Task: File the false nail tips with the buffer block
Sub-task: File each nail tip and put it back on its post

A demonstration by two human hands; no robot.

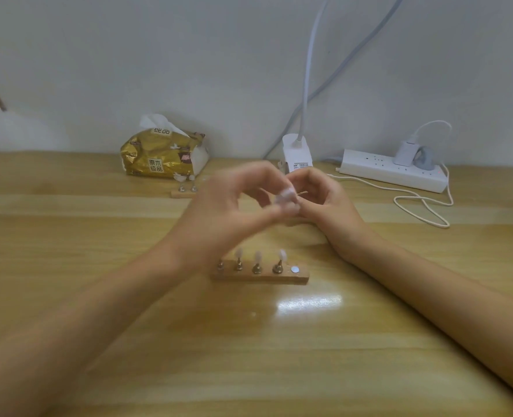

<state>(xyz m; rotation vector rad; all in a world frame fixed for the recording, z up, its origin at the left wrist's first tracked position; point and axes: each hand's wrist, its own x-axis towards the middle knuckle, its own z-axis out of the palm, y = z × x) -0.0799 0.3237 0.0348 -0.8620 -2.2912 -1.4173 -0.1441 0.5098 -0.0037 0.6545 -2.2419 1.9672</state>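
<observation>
**Nail Tip and Buffer Held Together Above the Middle of the Desk**

A small whitish lump (287,200) is pinched between the curled fingertips of the left hand (228,206) and the right hand (321,200). The hands meet above the middle of the light wooden desk (98,296). The lump is too blurred to be resolved. It is judged to be the buffer block pressed against one false nail tip, but which hand holds which cannot be told.

Just on the near side of the hands, a small wooden stand (259,276) carries four brass pegs. Translucent white false nail tips (258,256) are mounted on three of them, and a bare silver disc (294,269) at the stand's right end carries no peg. A second wooden stand (186,192) with two more tips is seen toward the far edge, just in front of a gold tissue pack (162,155).

The tips are judged to be very light, thin and springy, with a slick surface, so they could easily be flicked out of a pinch or cracked under force. A tip is best taken by its peg or by its sides near the base, so that the free edge is exposed. The block is judged to be light and slightly spongy. It is best gripped by its long sides and drawn across the tip with light pressure.
</observation>
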